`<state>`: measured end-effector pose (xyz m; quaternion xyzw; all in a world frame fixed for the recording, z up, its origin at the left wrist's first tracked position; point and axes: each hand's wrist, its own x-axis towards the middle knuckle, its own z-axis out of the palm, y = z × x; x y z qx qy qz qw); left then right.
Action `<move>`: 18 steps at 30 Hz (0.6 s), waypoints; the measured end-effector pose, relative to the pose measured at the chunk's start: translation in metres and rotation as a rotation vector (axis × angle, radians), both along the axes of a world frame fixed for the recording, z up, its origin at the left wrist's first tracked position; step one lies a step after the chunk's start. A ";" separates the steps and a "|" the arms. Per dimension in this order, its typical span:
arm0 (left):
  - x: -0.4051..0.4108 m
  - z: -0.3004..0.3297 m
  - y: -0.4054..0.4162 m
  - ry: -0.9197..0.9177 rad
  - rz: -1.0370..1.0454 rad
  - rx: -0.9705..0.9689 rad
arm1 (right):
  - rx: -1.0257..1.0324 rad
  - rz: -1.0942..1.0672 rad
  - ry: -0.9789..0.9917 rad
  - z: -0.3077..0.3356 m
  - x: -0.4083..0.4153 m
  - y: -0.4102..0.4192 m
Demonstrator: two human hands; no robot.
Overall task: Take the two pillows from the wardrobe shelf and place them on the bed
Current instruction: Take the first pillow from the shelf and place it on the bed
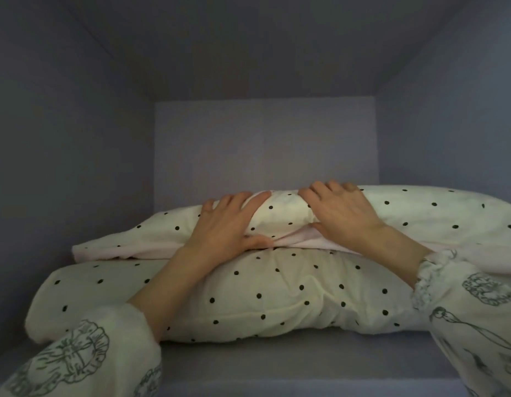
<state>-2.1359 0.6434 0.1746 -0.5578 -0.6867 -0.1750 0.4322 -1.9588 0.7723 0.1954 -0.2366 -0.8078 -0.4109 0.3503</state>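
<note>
Two cream pillows with black dots lie stacked on the wardrobe shelf (291, 365). The top pillow (414, 213) sits across the bottom pillow (277, 299), shifted to the right. My left hand (228, 224) grips the top pillow's front edge, fingers over the top and thumb tucked under. My right hand (340, 210) grips the same pillow just to the right, fingers curled over its top and thumb at the seam. The fabric bunches up between my two hands. Both sleeves are pale with a grey line print.
The compartment is a grey box: a back wall (262, 144), a left side wall (62, 167), a right side wall (463, 124) and a ceiling panel above. A strip of bare shelf shows in front of the bottom pillow.
</note>
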 end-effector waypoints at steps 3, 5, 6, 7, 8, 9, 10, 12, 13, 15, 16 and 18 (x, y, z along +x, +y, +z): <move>0.000 0.004 -0.002 -0.009 0.066 -0.039 | 0.154 0.007 0.088 -0.005 -0.004 -0.001; 0.007 0.005 0.004 0.008 0.134 0.014 | 0.222 0.039 0.127 -0.006 -0.006 0.001; 0.011 0.005 0.007 0.017 0.166 0.046 | 0.254 0.051 0.137 -0.005 -0.006 0.003; 0.015 0.006 0.010 0.018 0.189 0.077 | 0.282 0.061 0.149 -0.003 -0.007 0.004; 0.018 0.008 0.012 0.014 0.200 0.108 | 0.306 0.071 0.169 0.000 -0.007 0.005; 0.021 0.010 0.014 0.010 0.201 0.142 | 0.320 0.081 0.195 0.004 -0.007 0.006; 0.024 0.014 0.015 0.016 0.197 0.182 | 0.329 0.095 0.228 0.008 -0.005 0.007; 0.032 0.022 0.015 0.062 0.181 0.282 | 0.338 0.148 0.305 0.017 0.000 0.007; 0.037 0.027 0.014 0.089 0.171 0.327 | 0.341 0.177 0.343 0.022 0.004 0.006; 0.047 0.036 0.008 0.138 0.153 0.391 | 0.369 0.212 0.405 0.031 0.013 0.000; 0.052 0.039 0.003 0.158 0.143 0.420 | 0.390 0.214 0.426 0.035 0.019 -0.006; 0.062 0.045 -0.012 0.178 0.126 0.456 | 0.424 0.209 0.466 0.040 0.029 -0.019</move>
